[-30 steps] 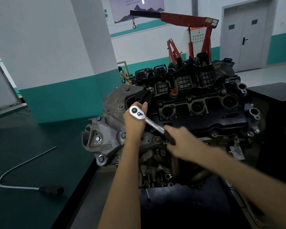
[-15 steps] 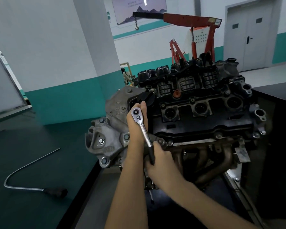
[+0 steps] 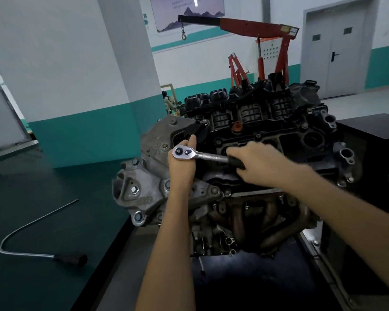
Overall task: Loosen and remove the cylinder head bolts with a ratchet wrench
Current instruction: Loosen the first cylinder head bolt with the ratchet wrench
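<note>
A chrome ratchet wrench [image 3: 198, 154] lies across the left front corner of the black cylinder head [image 3: 267, 131] on the engine. My left hand [image 3: 182, 169] holds the wrench's round head from below, thumb up beside it. My right hand [image 3: 258, 162] grips the black handle, which points right, almost level. The socket and the bolt under the wrench head are hidden by my left hand. Other small bolts [image 3: 258, 135] show along the head cover.
The engine's grey timing cover [image 3: 148, 176] faces left and rusty exhaust pipes [image 3: 267, 223] hang below. A bent metal rod with a black grip [image 3: 32, 243] lies on the dark green bench. A red engine hoist [image 3: 256, 28] stands behind. A black box [image 3: 373, 131] sits to the right.
My right hand has swung the handle from pointing down toward me, up and round to the right. My left hand has stayed on the wrench head.
</note>
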A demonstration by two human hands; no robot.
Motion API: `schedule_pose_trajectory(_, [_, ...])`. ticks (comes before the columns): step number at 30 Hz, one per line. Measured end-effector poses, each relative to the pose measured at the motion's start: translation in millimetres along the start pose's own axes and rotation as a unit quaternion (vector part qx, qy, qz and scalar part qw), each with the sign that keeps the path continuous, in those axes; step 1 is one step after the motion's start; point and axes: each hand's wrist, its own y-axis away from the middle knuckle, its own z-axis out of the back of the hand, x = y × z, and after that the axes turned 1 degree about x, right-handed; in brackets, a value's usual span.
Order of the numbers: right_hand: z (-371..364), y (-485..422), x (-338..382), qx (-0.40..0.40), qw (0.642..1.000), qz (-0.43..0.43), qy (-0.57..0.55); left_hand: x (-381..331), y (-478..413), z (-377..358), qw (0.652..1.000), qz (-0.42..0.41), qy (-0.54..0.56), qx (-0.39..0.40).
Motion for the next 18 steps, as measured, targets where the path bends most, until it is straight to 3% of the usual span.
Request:
schedule_pose_trajectory(2, [-25.1,22.1,21.5,0.003,0.992,-0.054,-0.111,0.9,0.3,-1.2,1.000,-0.005,0.000,-0.002])
schedule_pose_trajectory(5, [-62.1,43.0,66.5,0.002,0.939,-0.107,-0.328,-0.4,0.2,-3.3,0.999,0.000,-0.037,-0.021])
schedule_pose_trajectory(8, [-84.8,42.1,106.0,-0.024,0.906,-0.130,-0.403,-0.4,0.5,-2.9,0.997,-0.024,-0.068,-0.032])
schedule_pose_trajectory(13, [-68.1,37.4,62.1,0.010,0.938,-0.070,-0.338,5.1,0.1,-0.5,0.999,-0.014,-0.041,-0.004])
schedule_pose_trajectory(18, [0.1,-1.3,-20.3,0.076,0.994,0.026,-0.073,5.0,-0.9,0.8,0.999,0.006,-0.033,0.032])
